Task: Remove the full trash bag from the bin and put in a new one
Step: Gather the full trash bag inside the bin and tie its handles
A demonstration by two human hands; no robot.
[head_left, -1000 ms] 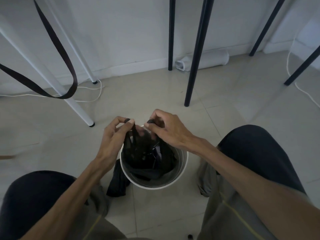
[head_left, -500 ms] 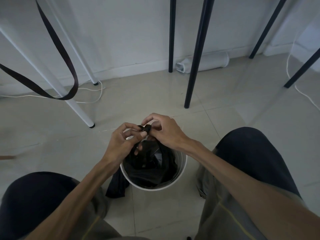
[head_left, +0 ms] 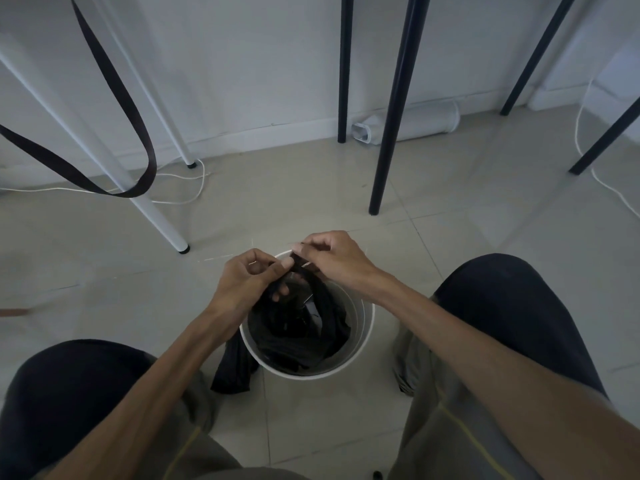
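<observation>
- Pale tiled floor (head_left: 311,209) meets a white wall, seen from above between the person's two knees.
- White round bin (head_left: 363,344) stands upright on the tiles at frame centre, mouth facing up toward the camera.
- Black trash bag (head_left: 301,327) sits inside the bin; its top is gathered into strands that run up toward 12 o'clock, long axis from bin mouth to the hands.
- One flap of the bag hangs over the rim at 8 o'clock, trailing down outside onto the floor.
- Left hand (head_left: 247,282) at 11 o'clock of the bin, fingers curled, thumb and forefinger pinching a bag strand.
- Right hand (head_left: 332,258) at 12 o'clock above the far rim, fingers curled, pinching the other bag end; fingertips of both hands nearly touching.
- Black table legs (head_left: 391,133) at 12 to 2 o'clock, white legs (head_left: 152,209) at 10 o'clock.
- Dark strap (head_left: 138,140) loops down at 10 o'clock, near the white legs.
- White cable (head_left: 194,188) lies along the floor near the wall; white tube-like object (head_left: 426,119) lies on its side against the skirting at 1 o'clock.
</observation>
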